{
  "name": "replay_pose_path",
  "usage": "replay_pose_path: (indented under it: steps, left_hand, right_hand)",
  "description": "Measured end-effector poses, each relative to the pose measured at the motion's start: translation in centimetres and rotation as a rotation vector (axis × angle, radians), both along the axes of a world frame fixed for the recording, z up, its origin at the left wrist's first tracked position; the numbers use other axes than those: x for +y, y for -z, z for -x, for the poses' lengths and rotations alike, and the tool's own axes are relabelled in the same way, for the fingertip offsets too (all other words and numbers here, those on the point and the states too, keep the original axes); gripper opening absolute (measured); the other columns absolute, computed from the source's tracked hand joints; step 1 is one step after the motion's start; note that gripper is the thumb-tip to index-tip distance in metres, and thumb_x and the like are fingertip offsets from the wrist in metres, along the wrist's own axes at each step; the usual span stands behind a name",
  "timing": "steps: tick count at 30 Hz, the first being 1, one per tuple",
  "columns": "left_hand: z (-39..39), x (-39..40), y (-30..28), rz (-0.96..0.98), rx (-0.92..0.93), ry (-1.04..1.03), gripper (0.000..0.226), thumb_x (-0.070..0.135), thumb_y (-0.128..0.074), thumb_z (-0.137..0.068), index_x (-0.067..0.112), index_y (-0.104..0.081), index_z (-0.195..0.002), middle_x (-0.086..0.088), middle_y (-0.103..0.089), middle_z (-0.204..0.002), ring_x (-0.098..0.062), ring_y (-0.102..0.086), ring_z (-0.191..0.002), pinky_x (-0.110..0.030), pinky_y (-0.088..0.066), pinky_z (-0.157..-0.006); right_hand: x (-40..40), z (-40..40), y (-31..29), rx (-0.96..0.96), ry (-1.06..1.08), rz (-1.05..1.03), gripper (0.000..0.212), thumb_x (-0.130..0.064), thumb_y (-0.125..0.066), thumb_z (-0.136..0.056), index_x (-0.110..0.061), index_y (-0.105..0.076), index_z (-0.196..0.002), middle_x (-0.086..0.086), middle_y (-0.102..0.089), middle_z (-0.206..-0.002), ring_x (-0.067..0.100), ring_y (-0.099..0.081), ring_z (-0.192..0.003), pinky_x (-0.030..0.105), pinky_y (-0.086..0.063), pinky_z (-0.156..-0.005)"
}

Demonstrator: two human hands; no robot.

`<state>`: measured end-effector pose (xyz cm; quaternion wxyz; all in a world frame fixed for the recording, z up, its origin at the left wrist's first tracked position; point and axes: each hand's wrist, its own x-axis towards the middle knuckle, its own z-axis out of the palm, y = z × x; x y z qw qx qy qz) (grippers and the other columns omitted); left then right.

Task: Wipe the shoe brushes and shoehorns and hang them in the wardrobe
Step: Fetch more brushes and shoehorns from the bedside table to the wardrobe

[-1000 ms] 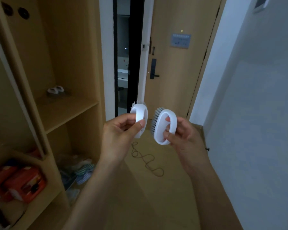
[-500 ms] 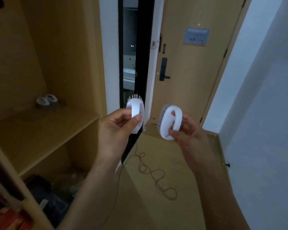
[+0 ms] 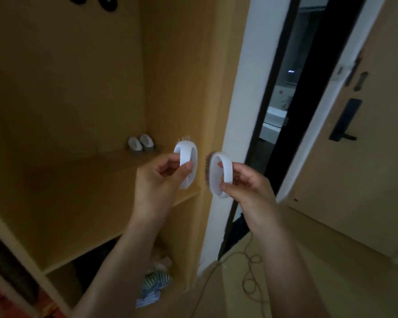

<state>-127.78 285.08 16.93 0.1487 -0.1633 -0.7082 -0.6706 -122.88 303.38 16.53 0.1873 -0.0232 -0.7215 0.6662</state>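
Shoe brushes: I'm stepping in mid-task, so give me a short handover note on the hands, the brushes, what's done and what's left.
Left hand: pinches the handle of a white shoe brush, held in front of the wardrobe shelf.
Right hand: grips the second brush, bristles facing left.
Two small white items sit at the back of the shelf; what they are is unclear.
Done: nothing hung yet. Whether the brushes were wiped cannot be told.
Left: hang both brushes, possibly on the dark round hooks at top. No shoehorns in view.
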Motion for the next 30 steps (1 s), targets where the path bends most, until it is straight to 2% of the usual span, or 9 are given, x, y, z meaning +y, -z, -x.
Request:
replay_pose_path:
  steps: [5, 9, 12, 15, 19, 21, 23, 25, 30]
  left_hand:
    - [5.4, -2.6, 1.3, -0.045, -0.072, -0.209, 0.011, 0.027, -0.075, -0.086, 0.027, -0.076, -0.097, 0.014, -0.075, -0.086, 0.000, -0.069, -0.080, -0.005, -0.047, -0.061]
    - [10.0, -4.9, 2.6, -0.021, -0.096, -0.371, 0.007, 0.030, -0.074, -0.087, 0.035, -0.073, -0.090, 0.018, -0.073, -0.085, 0.000, -0.068, -0.080, -0.012, -0.051, -0.059]
    - [14.1, -6.1, 3.6, -0.037, -0.131, -0.461, 0.007, 0.033, -0.073, -0.087, 0.039, -0.070, -0.086, 0.027, -0.070, -0.083, 0.009, -0.065, -0.078, -0.010, -0.048, -0.057]
    - [18.6, -7.1, 3.7, -0.100, -0.191, -0.496, 0.007, 0.033, -0.074, -0.087, 0.039, -0.070, -0.085, 0.031, -0.069, -0.080, 0.013, -0.063, -0.075, -0.011, -0.046, -0.058]
    - [24.4, -8.2, 3.5, -0.153, -0.230, -0.503, 0.003, 0.030, -0.074, -0.087, 0.033, -0.072, -0.089, 0.017, -0.073, -0.081, 0.005, -0.067, -0.076, -0.008, -0.045, -0.058]
    - [26.8, -8.5, 3.6, -0.135, -0.274, -0.492, 0.004, 0.029, -0.073, -0.088, 0.032, -0.071, -0.088, 0.013, -0.073, -0.084, 0.002, -0.067, -0.077, -0.013, -0.046, -0.061]
    - [28.7, -8.7, 3.9, -0.123, -0.324, -0.480, 0.006, 0.025, -0.074, -0.088, 0.030, -0.071, -0.090, 0.012, -0.072, -0.086, 0.001, -0.066, -0.078, -0.016, -0.046, -0.062]
    - [30.2, -8.9, 4.5, -0.129, -0.367, -0.478, 0.011, 0.021, -0.074, -0.087, 0.025, -0.071, -0.096, 0.010, -0.072, -0.088, -0.001, -0.066, -0.078, -0.016, -0.045, -0.061]
    - [33.2, -10.0, 6.2, -0.133, -0.447, -0.550, 0.021, 0.013, -0.076, -0.084, 0.020, -0.071, -0.103, 0.004, -0.072, -0.093, -0.006, -0.066, -0.082, -0.021, -0.047, -0.064]
  right_hand:
    - [-1.7, 9.7, 1.1, -0.050, -0.176, 0.058, 0.044, -0.001, -0.073, -0.080, -0.027, -0.072, -0.115, -0.004, -0.076, -0.109, 0.013, -0.071, -0.104, 0.030, -0.054, -0.086]
    - [-4.0, 16.8, 2.2, -0.086, -0.252, 0.095, 0.042, -0.002, -0.075, -0.080, -0.033, -0.071, -0.108, -0.008, -0.076, -0.105, 0.010, -0.072, -0.099, 0.029, -0.053, -0.083]
    - [-5.8, 21.6, 3.1, -0.103, -0.290, 0.110, 0.046, 0.002, -0.074, -0.081, -0.033, -0.069, -0.110, -0.007, -0.076, -0.106, 0.011, -0.071, -0.100, 0.030, -0.053, -0.083]
    - [-7.1, 26.2, 3.1, -0.104, -0.335, 0.088, 0.051, 0.007, -0.073, -0.080, -0.027, -0.067, -0.117, -0.005, -0.075, -0.108, 0.013, -0.071, -0.103, 0.032, -0.055, -0.087]
    - [-8.1, 32.0, 2.6, -0.150, -0.344, 0.010, 0.056, 0.009, -0.075, -0.077, -0.032, -0.067, -0.113, -0.012, -0.075, -0.102, 0.006, -0.071, -0.097, 0.029, -0.057, -0.085]
    - [-8.5, 34.6, 2.7, -0.163, -0.353, -0.011, 0.054, 0.008, -0.075, -0.077, -0.031, -0.067, -0.114, -0.013, -0.075, -0.101, 0.003, -0.070, -0.095, 0.025, -0.058, -0.079]
    - [-9.0, 36.9, 2.9, -0.190, -0.349, -0.037, 0.051, 0.006, -0.076, -0.078, -0.035, -0.066, -0.106, -0.016, -0.074, -0.093, -0.002, -0.070, -0.087, 0.018, -0.056, -0.069]
    - [-9.6, 39.1, 3.5, -0.225, -0.347, -0.066, 0.049, 0.006, -0.076, -0.078, -0.037, -0.064, -0.099, -0.017, -0.072, -0.087, -0.003, -0.069, -0.079, 0.016, -0.054, -0.064]
    - [-11.2, 44.5, 5.5, -0.306, -0.394, -0.078, 0.043, 0.007, -0.077, -0.077, -0.023, -0.064, -0.107, -0.009, -0.069, -0.091, -0.001, -0.065, -0.080, 0.017, -0.050, -0.065]
